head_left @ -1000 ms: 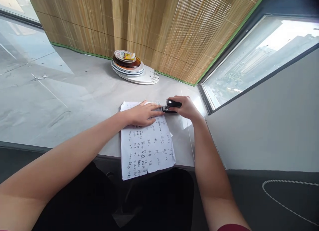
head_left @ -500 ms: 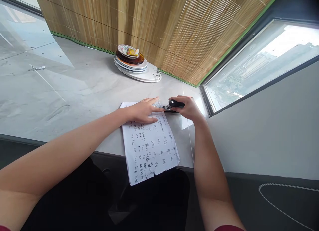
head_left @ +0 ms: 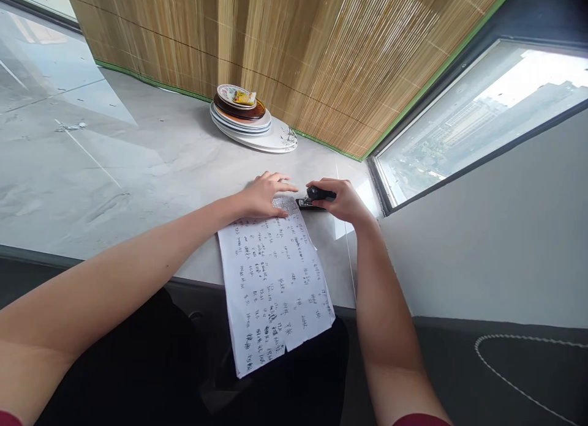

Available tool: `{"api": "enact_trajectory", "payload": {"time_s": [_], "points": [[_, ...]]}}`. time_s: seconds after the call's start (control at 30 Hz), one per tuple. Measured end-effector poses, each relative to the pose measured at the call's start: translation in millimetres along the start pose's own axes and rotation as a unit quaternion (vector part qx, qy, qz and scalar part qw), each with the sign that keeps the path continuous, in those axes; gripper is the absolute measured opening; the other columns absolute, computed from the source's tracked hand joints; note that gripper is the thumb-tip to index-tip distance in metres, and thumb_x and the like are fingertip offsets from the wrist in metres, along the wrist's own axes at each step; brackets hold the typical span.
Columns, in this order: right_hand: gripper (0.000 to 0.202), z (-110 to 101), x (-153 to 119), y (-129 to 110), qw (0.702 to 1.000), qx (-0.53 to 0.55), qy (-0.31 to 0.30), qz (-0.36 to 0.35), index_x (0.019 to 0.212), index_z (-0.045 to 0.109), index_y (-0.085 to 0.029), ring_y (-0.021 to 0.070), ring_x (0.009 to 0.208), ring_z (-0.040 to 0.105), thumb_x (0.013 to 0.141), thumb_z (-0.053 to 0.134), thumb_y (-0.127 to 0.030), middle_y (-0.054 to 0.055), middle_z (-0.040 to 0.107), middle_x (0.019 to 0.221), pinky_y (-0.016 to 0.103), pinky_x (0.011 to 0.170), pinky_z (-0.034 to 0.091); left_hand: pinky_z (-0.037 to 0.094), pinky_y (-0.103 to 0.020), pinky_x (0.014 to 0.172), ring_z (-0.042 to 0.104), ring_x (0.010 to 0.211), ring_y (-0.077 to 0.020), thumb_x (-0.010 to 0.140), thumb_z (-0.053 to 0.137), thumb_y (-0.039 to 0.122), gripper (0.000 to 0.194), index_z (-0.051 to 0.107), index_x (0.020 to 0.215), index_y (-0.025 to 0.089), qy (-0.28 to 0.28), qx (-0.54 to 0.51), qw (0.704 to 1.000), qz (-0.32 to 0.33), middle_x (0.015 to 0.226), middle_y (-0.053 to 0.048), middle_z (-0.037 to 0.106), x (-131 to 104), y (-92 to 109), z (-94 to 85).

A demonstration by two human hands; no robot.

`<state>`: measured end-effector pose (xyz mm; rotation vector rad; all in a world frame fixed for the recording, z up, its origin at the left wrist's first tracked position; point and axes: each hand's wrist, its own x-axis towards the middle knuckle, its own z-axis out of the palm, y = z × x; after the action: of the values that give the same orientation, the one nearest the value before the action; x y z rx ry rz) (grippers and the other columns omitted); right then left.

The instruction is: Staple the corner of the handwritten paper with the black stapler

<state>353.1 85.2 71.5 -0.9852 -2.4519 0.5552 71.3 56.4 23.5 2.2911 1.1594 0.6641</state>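
Observation:
Sheets of white paper (head_left: 275, 279) covered in handwriting lie partly on the counter, their lower end hanging over its front edge. My left hand (head_left: 264, 194) rests at the top of the paper, fingers spread, thumb on the sheet and the other fingers near its upper edge. A black stapler (head_left: 316, 193) sits just right of the paper's top corner. Around its upper arm is my right hand (head_left: 346, 199), closed on it, with the stapler's jaws apart. Its front end is close to the paper's edge; whether they touch I cannot tell.
Behind the hands is a stack of plates (head_left: 241, 123) with a small yellow packet (head_left: 245, 98) on top. A bamboo blind (head_left: 257, 40) closes off the back of the marble-look counter (head_left: 151, 156). On the right are a window (head_left: 482, 120) and a white wall (head_left: 478, 242).
The paper has slid toward me, away from the stapler, with more of it over the edge. My left hand has shifted slightly and its fingers have arched. My right hand stays on the stapler.

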Motion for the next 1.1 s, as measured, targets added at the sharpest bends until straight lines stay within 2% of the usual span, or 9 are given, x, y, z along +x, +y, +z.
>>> {"api": "enact_trajectory", "payload": {"time_s": [0.1, 0.3, 0.5, 0.63, 0.73, 0.87, 0.97, 1.1], "points": [[0.029, 0.3, -0.1, -2.2, 1.0, 0.006, 0.002, 0.0, 0.118, 0.083, -0.029, 0.0263, 0.097, 0.072, 0.092, 0.079, -0.042, 0.004, 0.079, 0.104, 0.044, 0.093, 0.055, 0.032, -0.061, 0.123, 0.045, 0.149, -0.0429, 0.083, 0.083, 0.053, 0.059, 0.076, 0.137, 0.029, -0.046, 0.052, 0.998, -0.01, 0.16, -0.01, 0.06, 0.9, 2.7, -3.4], [0.029, 0.9, -0.1, -1.8, 1.0, 0.014, -0.001, -0.01, 0.117, 0.083, -0.03, 0.0263, 0.096, 0.072, 0.093, 0.08, -0.045, 0.004, 0.079, 0.104, 0.043, 0.093, 0.056, 0.035, -0.052, 0.119, 0.055, 0.139, -0.036, 0.083, 0.08, 0.049, 0.046, 0.074, 0.124, 0.028, -0.065, 0.026, 0.998, 0.002, 0.142, -0.008, 0.07, -1.0, 10.2, -7.8], [0.03, 0.9, -0.3, -1.9, 1.0, 0.011, -0.006, -0.016, 0.119, 0.083, -0.03, 0.0245, 0.092, 0.07, 0.092, 0.08, -0.042, 0.003, 0.078, 0.102, 0.041, 0.089, 0.055, 0.045, -0.049, 0.109, 0.066, 0.121, -0.0304, 0.082, 0.078, 0.041, 0.054, 0.065, 0.132, 0.028, -0.057, -0.04, 0.997, 0.013, 0.126, -0.009, 0.074, -4.1, 12.4, -8.6], [0.03, 0.1, -1.2, -5.0, 1.0, 0.009, -0.02, -0.01, 0.12, 0.083, -0.031, 0.0241, 0.092, 0.069, 0.092, 0.079, -0.041, 0.003, 0.078, 0.103, 0.041, 0.089, 0.055, 0.054, -0.044, 0.099, 0.069, 0.113, -0.0279, 0.081, 0.077, 0.038, 0.054, 0.068, 0.133, 0.028, -0.027, -0.089, 0.995, 0.033, 0.122, -0.009, 0.072, -5.1, 10.0, -4.8], [0.029, -0.1, -1.6, -6.8, 0.999, 0.013, -0.031, -0.008, 0.12, 0.082, -0.032, 0.0248, 0.095, 0.07, 0.092, 0.079, -0.04, 0.003, 0.078, 0.106, 0.041, 0.091, 0.056, 0.056, -0.044, 0.098, 0.069, 0.11, -0.0279, 0.082, 0.077, 0.039, 0.056, 0.07, 0.137, 0.027, -0.034, -0.078, 0.996, 0.031, 0.12, -0.009, 0.07, -4.4, 6.8, -1.6], [0.026, 0.0, -1.5, -8.1, 0.999, 0.016, -0.035, -0.012, 0.118, 0.083, -0.033, 0.0244, 0.097, 0.071, 0.092, 0.079, -0.037, 0.002, 0.078, 0.108, 0.04, 0.093, 0.055, 0.056, -0.044, 0.098, 0.067, 0.116, -0.0302, 0.082, 0.08, 0.043, 0.05, 0.075, 0.129, 0.027, -0.045, -0.045, 0.998, 0.021, 0.127, -0.011, 0.065, -4.4, 5.9, -1.5], [0.026, 0.3, -1.7, -9.3, 0.999, 0.017, -0.038, -0.02, 0.118, 0.083, -0.033, 0.0234, 0.093, 0.07, 0.092, 0.079, -0.034, 0.002, 0.077, 0.105, 0.04, 0.09, 0.055, 0.057, -0.045, 0.099, 0.066, 0.118, -0.0303, 0.081, 0.082, 0.041, 0.046, 0.072, 0.123, 0.027, -0.039, -0.051, 0.998, 0.026, 0.13, -0.011, 0.066, -5.0, 7.8, -2.6], [0.027, 0.8, -2.2, -12.1, 0.998, 0.03, -0.045, -0.03, 0.117, 0.083, -0.033, 0.0224, 0.092, 0.068, 0.091, 0.078, -0.031, 0.002, 0.076, 0.102, 0.039, 0.087, 0.054, 0.056, -0.045, 0.094, 0.068, 0.114, -0.0297, 0.083, 0.078, 0.038, 0.039, 0.067, 0.119, 0.028, -0.038, -0.069, 0.996, 0.032, 0.118, -0.008, 0.072, -4.4, 10.5, -2.0]]}}
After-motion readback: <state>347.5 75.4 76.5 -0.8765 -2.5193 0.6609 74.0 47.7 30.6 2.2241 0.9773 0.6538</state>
